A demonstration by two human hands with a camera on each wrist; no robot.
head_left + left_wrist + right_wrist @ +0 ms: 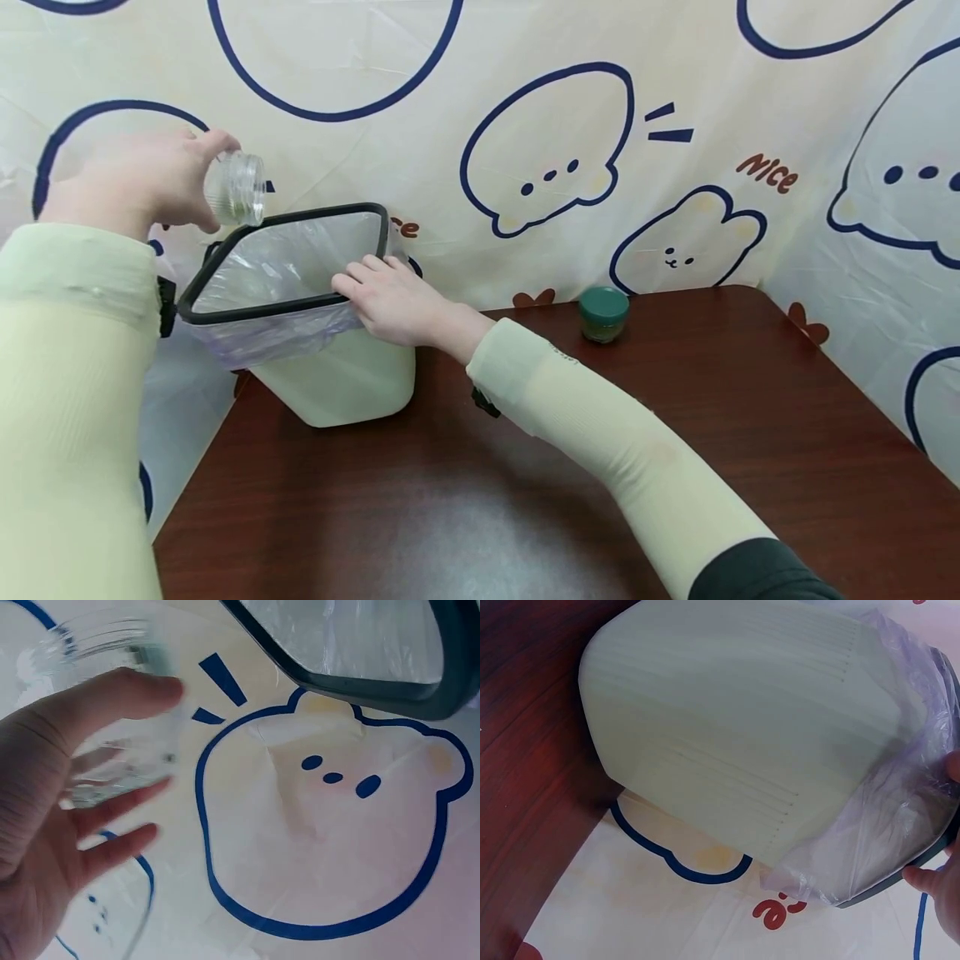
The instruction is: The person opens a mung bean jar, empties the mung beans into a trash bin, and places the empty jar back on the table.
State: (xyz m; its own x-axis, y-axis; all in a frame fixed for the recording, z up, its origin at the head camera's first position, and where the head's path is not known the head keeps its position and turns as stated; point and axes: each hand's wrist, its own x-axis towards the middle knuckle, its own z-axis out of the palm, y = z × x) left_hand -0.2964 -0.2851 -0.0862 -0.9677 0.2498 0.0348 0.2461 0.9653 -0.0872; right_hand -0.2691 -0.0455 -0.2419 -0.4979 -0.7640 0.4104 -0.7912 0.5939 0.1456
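Observation:
My left hand (pixel 161 179) grips a clear glass jar (pixel 246 187), which lies tipped on its side with its mouth toward the bin, just above the left part of the rim. In the left wrist view, thumb and fingers wrap the jar (pixel 124 739). My right hand (pixel 393 302) holds the near right corner of the black rim (pixel 315 215) of a pale green trash bin (pixel 352 387). The bin stands tilted to the left on the table. A thin purplish plastic bag (pixel 258 337) lines it and folds over the rim.
A small jar with a green lid (pixel 603 313) stands at the back of the dark wooden table (pixel 540 500). Behind and at both sides hangs a cream sheet (pixel 420 158) with blue cartoon outlines. The bin's upper part reaches past the table's left edge.

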